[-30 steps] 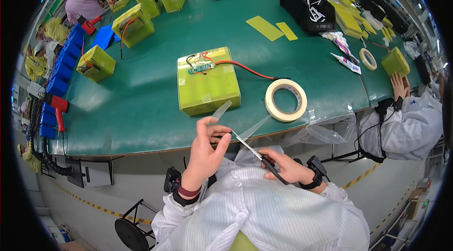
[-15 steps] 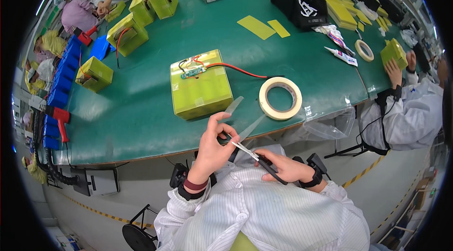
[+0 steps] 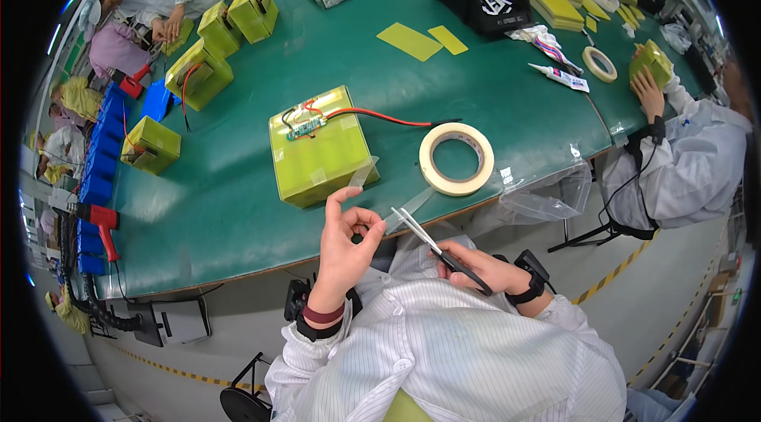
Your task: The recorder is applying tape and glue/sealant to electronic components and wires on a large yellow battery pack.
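My left hand [image 3: 346, 240] is closed on a strip of translucent tape [image 3: 414, 202] that stretches up toward the tape roll [image 3: 429, 157] on the table edge. A short cut piece of tape [image 3: 364, 172] sticks up from its forefinger, close to the battery pack. My right hand [image 3: 481, 267] grips scissors [image 3: 456, 262] with black handles, their slim blades apart beside the strip near my left thumb. Just beyond my hands stands a yellow-wrapped battery pack [image 3: 321, 156], with a small green circuit board [image 3: 306, 128] and red and black wires on top.
More yellow packs [image 3: 199, 75] stand at the left, beside blue bins [image 3: 99, 133] and a red heat gun [image 3: 103, 220]. A black bin [image 3: 481, 6], yellow sheets [image 3: 409, 41], a glue tube [image 3: 560, 77] and another tape roll [image 3: 599, 64] lie farther off. A co-worker [image 3: 674, 160] sits at right.
The scissors' blades have opened wider and moved off my left fingertips to the strip. My left hand has shifted slightly left, while the whole view has turned a little.
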The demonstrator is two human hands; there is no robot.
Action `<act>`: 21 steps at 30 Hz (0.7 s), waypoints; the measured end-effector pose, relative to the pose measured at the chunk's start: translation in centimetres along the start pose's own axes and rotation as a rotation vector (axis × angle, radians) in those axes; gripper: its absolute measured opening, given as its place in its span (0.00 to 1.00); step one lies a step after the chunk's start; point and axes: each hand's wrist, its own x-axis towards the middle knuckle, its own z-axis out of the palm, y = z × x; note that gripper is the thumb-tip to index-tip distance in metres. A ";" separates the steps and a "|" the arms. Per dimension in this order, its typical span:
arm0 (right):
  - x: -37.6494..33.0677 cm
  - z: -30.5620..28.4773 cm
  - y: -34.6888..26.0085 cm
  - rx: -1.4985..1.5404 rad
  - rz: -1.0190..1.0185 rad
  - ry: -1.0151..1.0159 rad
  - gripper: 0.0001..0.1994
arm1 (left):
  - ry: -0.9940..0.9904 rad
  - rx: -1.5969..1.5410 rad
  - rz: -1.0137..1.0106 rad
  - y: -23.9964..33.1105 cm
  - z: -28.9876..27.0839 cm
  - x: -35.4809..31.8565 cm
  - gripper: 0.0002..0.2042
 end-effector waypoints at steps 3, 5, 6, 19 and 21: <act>0.5 0.2 0.1 0.041 -0.018 0.021 0.26 | -0.002 -0.004 -0.007 0.3 0.2 -0.2 0.28; 0.7 0.4 0.1 0.049 -0.034 0.027 0.25 | -0.001 0.006 -0.007 0.5 0.2 -0.3 0.28; 0.8 0.5 0.1 0.057 -0.016 0.036 0.28 | 0.000 0.009 -0.003 0.5 0.3 -0.4 0.28; 1.7 1.4 0.1 0.086 -0.060 0.069 0.23 | -0.001 0.036 0.024 0.1 0.2 -0.3 0.30; 1.7 1.4 0.0 0.080 -0.063 0.071 0.23 | -0.002 0.036 0.027 0.0 0.2 -0.3 0.30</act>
